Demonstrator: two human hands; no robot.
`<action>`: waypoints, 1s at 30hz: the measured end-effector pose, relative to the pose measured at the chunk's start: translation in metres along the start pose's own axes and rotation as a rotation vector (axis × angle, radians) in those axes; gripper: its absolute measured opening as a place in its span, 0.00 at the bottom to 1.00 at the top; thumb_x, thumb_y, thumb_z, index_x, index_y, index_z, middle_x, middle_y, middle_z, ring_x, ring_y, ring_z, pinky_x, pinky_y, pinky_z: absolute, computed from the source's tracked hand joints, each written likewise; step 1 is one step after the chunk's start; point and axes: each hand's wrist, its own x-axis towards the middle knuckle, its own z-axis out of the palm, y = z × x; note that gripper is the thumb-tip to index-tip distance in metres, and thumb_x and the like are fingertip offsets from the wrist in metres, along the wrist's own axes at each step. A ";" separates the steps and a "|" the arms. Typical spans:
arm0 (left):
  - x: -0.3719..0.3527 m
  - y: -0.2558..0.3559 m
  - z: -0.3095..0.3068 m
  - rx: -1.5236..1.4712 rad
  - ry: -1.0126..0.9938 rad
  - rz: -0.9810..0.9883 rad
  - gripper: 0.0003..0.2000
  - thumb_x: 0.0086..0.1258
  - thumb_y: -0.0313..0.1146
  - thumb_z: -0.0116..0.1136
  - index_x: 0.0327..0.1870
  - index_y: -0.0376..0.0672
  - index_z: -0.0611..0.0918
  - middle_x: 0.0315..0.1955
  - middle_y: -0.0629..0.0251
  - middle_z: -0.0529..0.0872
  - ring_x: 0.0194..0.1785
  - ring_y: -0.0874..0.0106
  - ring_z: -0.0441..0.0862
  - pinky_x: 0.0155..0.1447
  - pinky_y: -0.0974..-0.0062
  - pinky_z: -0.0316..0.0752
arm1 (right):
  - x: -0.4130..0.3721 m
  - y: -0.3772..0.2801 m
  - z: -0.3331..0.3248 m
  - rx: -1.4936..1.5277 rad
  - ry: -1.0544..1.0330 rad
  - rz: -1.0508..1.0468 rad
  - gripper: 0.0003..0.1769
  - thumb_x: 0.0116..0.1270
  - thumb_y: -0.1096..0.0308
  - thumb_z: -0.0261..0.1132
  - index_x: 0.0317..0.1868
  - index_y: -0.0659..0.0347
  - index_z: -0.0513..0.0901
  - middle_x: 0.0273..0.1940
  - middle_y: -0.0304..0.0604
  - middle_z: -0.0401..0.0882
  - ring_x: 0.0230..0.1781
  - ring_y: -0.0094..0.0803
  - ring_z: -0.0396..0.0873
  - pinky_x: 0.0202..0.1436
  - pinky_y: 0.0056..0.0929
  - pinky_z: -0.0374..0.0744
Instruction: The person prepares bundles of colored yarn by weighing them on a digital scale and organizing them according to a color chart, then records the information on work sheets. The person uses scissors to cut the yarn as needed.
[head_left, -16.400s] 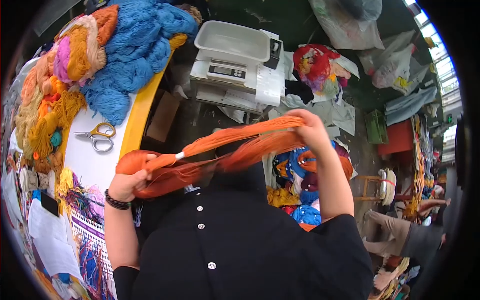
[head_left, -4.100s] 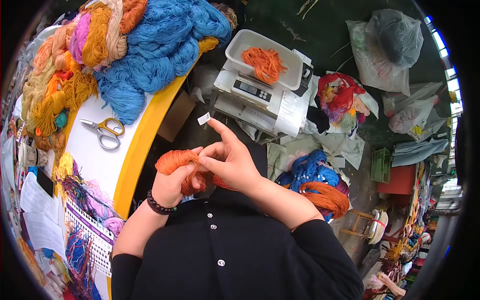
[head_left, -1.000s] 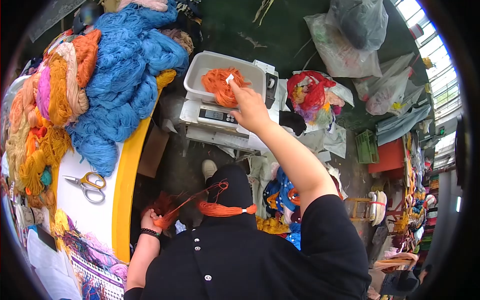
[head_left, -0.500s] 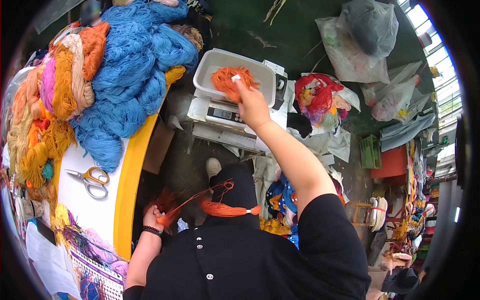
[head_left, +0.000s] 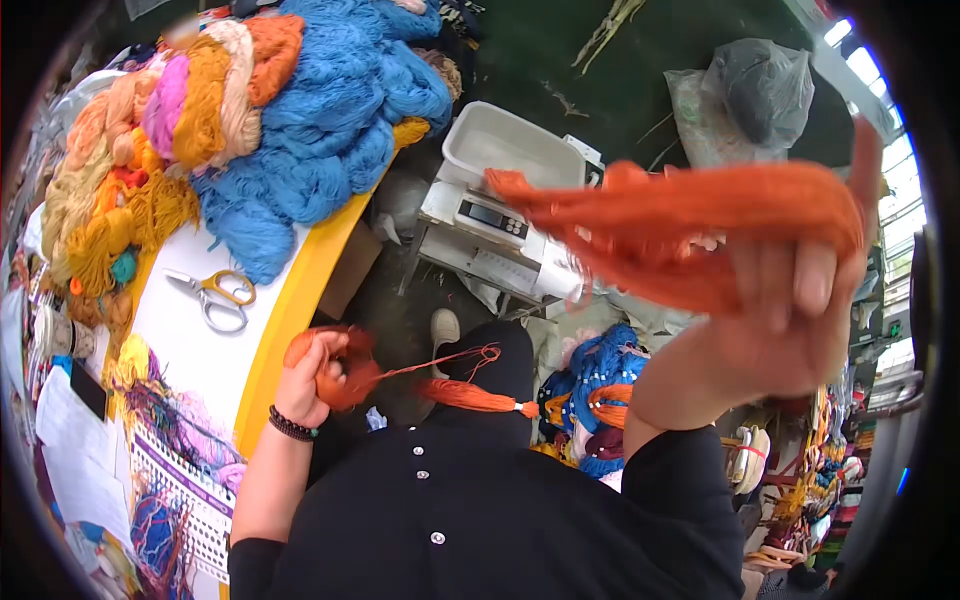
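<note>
My right hand [head_left: 790, 320] is raised close to the camera at the right, its fingers closed on an orange skein of yarn [head_left: 690, 215] that stretches leftward, blurred by motion. Low at the left, my left hand [head_left: 310, 380] grips a bunch of darker orange yarn [head_left: 347, 370]. A thin loop of strands [head_left: 450, 358] trails from that bunch over my lap. Across my thigh lies a tied orange yarn bundle [head_left: 475, 396] with a white band at its right end. Behind stands a digital scale [head_left: 487, 222] carrying a bare white tray [head_left: 470, 135].
Scissors [head_left: 215, 297] lie on the white, yellow-edged table [head_left: 275, 330] at the left. Large blue yarn skeins [head_left: 330, 110] and multicoloured ones are heaped behind them. Several bundles [head_left: 590, 390] sit by my right leg. Plastic bags [head_left: 760, 100] rest on the floor at the back.
My right hand has lifted the orange yarn out of the scale's tray and brought it up toward the camera, to the right. My left hand has risen slightly with its bunch. The view has shifted.
</note>
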 end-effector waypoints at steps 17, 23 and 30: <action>-0.083 0.020 0.091 0.400 -0.062 0.177 0.20 0.69 0.24 0.50 0.63 0.35 0.72 0.34 0.71 0.82 0.25 0.86 0.72 0.32 0.88 0.68 | -0.192 0.105 0.120 0.240 -0.344 0.886 0.37 0.62 0.74 0.64 0.69 0.69 0.57 0.42 0.45 0.82 0.40 0.24 0.80 0.48 0.24 0.77; -0.095 0.018 0.083 0.381 -0.070 0.195 0.18 0.69 0.24 0.51 0.60 0.33 0.75 0.33 0.70 0.82 0.25 0.85 0.73 0.33 0.89 0.68 | -0.187 0.089 0.118 0.412 -0.270 1.086 0.37 0.63 0.77 0.64 0.69 0.72 0.56 0.44 0.49 0.82 0.41 0.25 0.80 0.47 0.24 0.78; -0.100 0.014 0.078 0.361 -0.047 0.184 0.17 0.68 0.24 0.52 0.59 0.34 0.77 0.34 0.70 0.82 0.25 0.85 0.73 0.32 0.88 0.69 | -0.197 0.087 0.118 0.505 -0.232 1.113 0.37 0.64 0.78 0.63 0.69 0.72 0.55 0.44 0.48 0.81 0.40 0.24 0.80 0.46 0.23 0.78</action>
